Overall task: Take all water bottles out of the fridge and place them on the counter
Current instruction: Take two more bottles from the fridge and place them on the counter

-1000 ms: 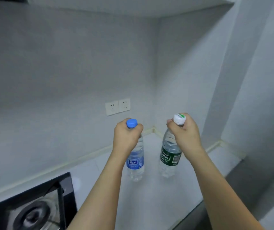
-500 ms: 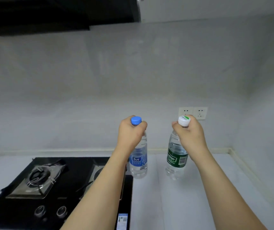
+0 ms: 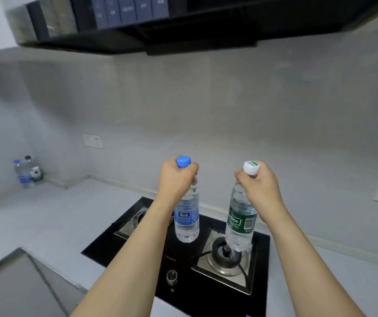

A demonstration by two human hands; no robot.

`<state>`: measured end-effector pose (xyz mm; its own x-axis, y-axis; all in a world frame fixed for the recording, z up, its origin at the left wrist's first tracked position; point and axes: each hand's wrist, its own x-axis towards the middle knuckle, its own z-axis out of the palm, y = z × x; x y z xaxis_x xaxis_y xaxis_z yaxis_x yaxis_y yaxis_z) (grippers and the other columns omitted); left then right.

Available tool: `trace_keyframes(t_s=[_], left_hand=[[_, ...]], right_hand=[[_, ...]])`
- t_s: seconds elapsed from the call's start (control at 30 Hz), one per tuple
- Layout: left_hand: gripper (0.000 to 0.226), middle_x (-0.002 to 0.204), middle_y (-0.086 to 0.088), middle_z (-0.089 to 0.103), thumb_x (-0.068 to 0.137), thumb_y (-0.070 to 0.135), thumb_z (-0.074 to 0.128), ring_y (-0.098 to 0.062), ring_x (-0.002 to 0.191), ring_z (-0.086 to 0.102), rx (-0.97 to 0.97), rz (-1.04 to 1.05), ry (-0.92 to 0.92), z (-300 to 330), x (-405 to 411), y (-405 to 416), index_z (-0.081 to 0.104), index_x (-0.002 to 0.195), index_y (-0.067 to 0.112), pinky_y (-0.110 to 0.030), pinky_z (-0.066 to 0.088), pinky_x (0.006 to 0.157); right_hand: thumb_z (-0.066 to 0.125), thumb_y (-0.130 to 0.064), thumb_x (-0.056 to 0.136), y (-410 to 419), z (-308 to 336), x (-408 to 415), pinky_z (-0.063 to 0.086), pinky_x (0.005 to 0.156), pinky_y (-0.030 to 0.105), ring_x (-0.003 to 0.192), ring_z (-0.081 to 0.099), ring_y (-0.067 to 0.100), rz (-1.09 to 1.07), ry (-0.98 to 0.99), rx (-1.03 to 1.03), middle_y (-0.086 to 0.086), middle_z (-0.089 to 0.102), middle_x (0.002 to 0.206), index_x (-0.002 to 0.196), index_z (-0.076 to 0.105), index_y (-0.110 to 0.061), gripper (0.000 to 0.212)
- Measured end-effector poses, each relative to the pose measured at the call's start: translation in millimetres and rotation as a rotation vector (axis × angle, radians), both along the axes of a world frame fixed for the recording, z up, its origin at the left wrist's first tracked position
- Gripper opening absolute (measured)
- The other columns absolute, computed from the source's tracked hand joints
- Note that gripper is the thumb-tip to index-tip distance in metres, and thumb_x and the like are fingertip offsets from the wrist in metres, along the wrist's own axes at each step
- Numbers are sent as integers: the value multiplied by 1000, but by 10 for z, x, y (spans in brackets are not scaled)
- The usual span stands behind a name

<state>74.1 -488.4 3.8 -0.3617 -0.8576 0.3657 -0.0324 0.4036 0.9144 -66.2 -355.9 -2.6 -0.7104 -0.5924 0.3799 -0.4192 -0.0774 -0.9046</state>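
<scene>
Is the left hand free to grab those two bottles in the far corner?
Probably not yet: the left hand already grips the blue-capped bottle, and the corner bottles stand far off.

Hands (image 3: 217, 179) grip bottles (image 3: 186, 216), seemingly airborne.

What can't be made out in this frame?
- Head view, necks of the blue-capped bottle and green-label bottle: covered by the left hand and right hand.
- Two far bottles in the corner: too small and blurred to read labels.
- Fridge: outside the frame.
</scene>
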Motion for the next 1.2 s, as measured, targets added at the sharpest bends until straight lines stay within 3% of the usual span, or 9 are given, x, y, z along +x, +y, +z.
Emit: trace_keyframes(t_s=[0.17, 0.4, 0.6, 0.73, 0.93, 1.1, 1.2], left_hand=[[17, 46, 5, 57, 71, 17, 60, -5, 42, 52, 9, 121, 30, -16, 745, -618, 59, 69, 0, -15, 40, 42], [25, 49, 4, 56, 63, 24, 59, -5, 42, 50, -31, 309, 9, -33, 1822, -1300, 56, 66, 0, -15, 39, 44], [30, 56, -5, 56, 65, 22, 60, -15, 51, 50, -2, 423, 23, -76, 2547, -1712, 53, 72, -6, -29, 43, 57], [32, 61, -16, 56, 65, 23, 58, -15, 55, 49, 5, 473, 26, -124, 2812, -1948, 54, 74, -8, -30, 42, 58], [32, 53, 3, 56, 63, 24, 58, -6, 46, 50, 22, 557, 24, -153, 2994, -2381, 58, 74, -6, -16, 41, 47], [31, 60, -7, 58, 64, 22, 59, -15, 54, 52, 18, 606, 26, -109, 3090, -2748, 57, 74, -7, -30, 45, 58], [33, 61, -10, 58, 65, 22, 59, -18, 57, 53, 22, 634, 27, -100, 3186, -2979, 55, 75, -9, -33, 46, 61]], right_hand=[[67, -25, 86, -800, -51, 561, 43, 59, 26, 69, 56, 12, 105, 12, 5, -2, 61, 81, 86, 53, -25, 14], [66, -24, 86, -1761, -99, 1474, 43, 59, 28, 72, 58, 16, 285, 2, 7, 3, 64, 84, 87, 54, -21, 12], [66, -25, 87, -2341, -103, 2103, 47, 60, 29, 73, 60, 17, 404, 6, 7, 4, 63, 86, 89, 55, -21, 12], [66, -23, 87, -2694, -104, 2352, 48, 60, 31, 72, 60, 18, 480, 11, 26, 4, 63, 84, 86, 54, -20, 12], [66, -21, 86, -3308, -115, 2526, 41, 57, 25, 66, 54, 11, 532, 24, 22, 0, 61, 78, 81, 53, -22, 14], [67, -24, 86, -3801, -109, 2575, 39, 54, 18, 64, 53, 6, 573, 25, 8, -4, 59, 77, 83, 54, -22, 14], [67, -26, 86, -4092, -115, 2645, 40, 55, 20, 61, 50, 5, 607, 44, 4, -4, 57, 75, 86, 54, -14, 18]])
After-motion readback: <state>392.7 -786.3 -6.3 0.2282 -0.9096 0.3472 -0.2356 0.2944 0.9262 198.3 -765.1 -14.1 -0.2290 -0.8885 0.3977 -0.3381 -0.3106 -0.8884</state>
